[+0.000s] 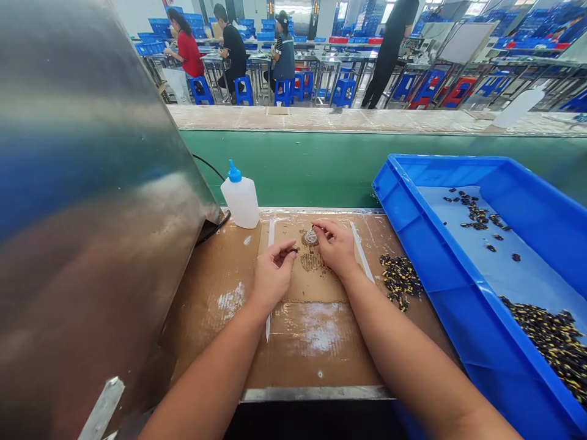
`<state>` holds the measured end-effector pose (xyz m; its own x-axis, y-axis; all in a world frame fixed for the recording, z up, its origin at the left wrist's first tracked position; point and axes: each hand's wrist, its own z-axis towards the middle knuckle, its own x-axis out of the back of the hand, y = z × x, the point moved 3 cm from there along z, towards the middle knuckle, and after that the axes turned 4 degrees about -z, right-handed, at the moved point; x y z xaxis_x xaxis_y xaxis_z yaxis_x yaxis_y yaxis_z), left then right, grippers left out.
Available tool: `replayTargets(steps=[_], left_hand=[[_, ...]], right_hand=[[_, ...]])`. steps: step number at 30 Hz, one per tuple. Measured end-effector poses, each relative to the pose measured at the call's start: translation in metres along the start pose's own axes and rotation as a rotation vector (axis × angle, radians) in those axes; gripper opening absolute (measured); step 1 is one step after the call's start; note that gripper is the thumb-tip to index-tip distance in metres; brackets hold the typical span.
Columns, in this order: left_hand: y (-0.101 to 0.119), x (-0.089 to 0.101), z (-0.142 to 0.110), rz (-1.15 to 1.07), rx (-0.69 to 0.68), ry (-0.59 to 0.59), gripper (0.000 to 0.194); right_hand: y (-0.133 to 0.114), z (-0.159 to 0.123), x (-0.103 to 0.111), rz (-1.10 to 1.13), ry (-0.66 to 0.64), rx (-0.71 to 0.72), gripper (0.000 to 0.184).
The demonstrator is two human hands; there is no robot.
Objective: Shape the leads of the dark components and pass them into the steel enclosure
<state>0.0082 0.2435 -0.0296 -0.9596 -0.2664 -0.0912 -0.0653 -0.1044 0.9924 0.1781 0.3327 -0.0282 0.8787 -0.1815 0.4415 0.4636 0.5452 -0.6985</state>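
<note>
My left hand (272,273) rests on the cardboard-covered bench (316,342), its thumb and forefinger pinched on a small dark part (293,249). Just to its right, my right hand (336,245) has its fingers curled and pinched at a small round glue-caked fixture (311,236) on the cardboard pad. Whether the right fingers hold a part is too small to make out. A loose heap of small black-and-yellow parts (400,278) lies on the bench right of my right hand.
A white squeeze bottle with a blue nozzle (241,197) stands behind my hands. A large steel housing (87,201) fills the left. A blue tray (486,256) with more small parts sits at right. Beyond a green conveyor belt (312,165), several people work at tables.
</note>
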Motion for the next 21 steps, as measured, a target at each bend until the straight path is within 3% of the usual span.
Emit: replayTargets(steps=[7,14,21], left_hand=[[0.006,0.0,-0.001,0.071,-0.053,-0.026,0.02],[0.003,0.001,-0.002,0.055,-0.037,-0.024,0.028],[0.005,0.001,-0.002,0.008,0.01,0.002,0.031]], right_hand=[[-0.004,0.0,0.001,-0.008,-0.016,-0.009,0.023],[0.007,0.0,0.002,-0.008,0.095,-0.131,0.026],[0.011,-0.001,0.002,0.006,0.092,-0.195,0.03]])
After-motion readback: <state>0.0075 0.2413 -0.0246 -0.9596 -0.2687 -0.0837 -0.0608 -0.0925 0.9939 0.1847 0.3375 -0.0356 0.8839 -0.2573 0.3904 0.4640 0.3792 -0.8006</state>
